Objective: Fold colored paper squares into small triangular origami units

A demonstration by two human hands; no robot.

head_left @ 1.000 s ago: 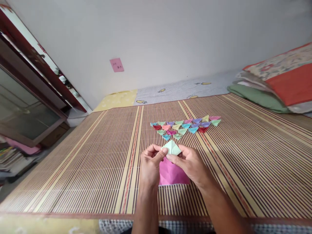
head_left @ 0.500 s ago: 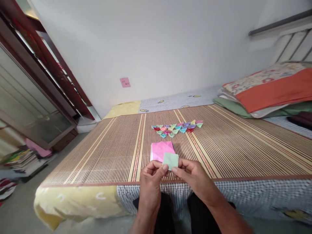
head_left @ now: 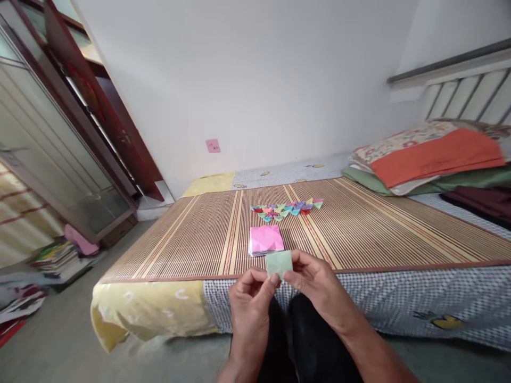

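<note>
A small pale green square of folded paper (head_left: 279, 263) is held up over the near edge of the bed. My left hand (head_left: 250, 298) pinches its lower left edge between thumb and fingers. On the other side, my right hand (head_left: 317, 282) grips the right edge, thumb in front and fingers behind. Just beyond the square lies a stack of paper (head_left: 266, 239) with a pink sheet on top. Farther back, several small folded paper pieces (head_left: 285, 209) in many colours stand in rows on the mat.
A striped bamboo mat (head_left: 191, 234) covers the bed. Folded bedding with an orange band (head_left: 435, 159) is piled at the right by the headboard. A white wall (head_left: 279, 80) rises behind. Books (head_left: 59, 258) sit low at the left, near a sliding door (head_left: 59, 133).
The head view has shifted, so the bed's near edge sits higher in the picture. Both hands keep hold of the green paper, which now overlaps the pink stack less.
</note>
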